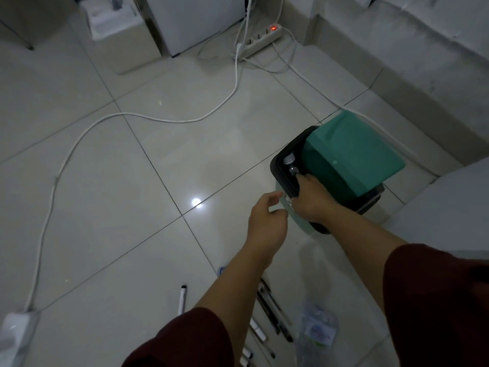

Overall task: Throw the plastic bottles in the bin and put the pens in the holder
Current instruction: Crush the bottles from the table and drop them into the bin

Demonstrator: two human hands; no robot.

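A bin [280,178] with a black rim and a green swing lid [352,152] stands on the floor at the right. My right hand [309,200] rests over the rim at the bin's opening, fingers curled on a plastic bottle [293,170] whose capped neck points into the bin. A second cap [287,160] shows just beyond it. My left hand [264,221] hovers left of the bin, fingers apart and holding nothing. Near my feet lie a crushed plastic bottle [317,327], a white pen [182,298] and several dark and white pens [272,313]. No pen holder is in view.
A white cable [148,117] snakes across the tiled floor to a power strip [262,39] with a red light. Another white adapter [16,332] sits at the bottom left. A grey sofa edge [412,64] runs along the right, white furniture [195,25] at the back.
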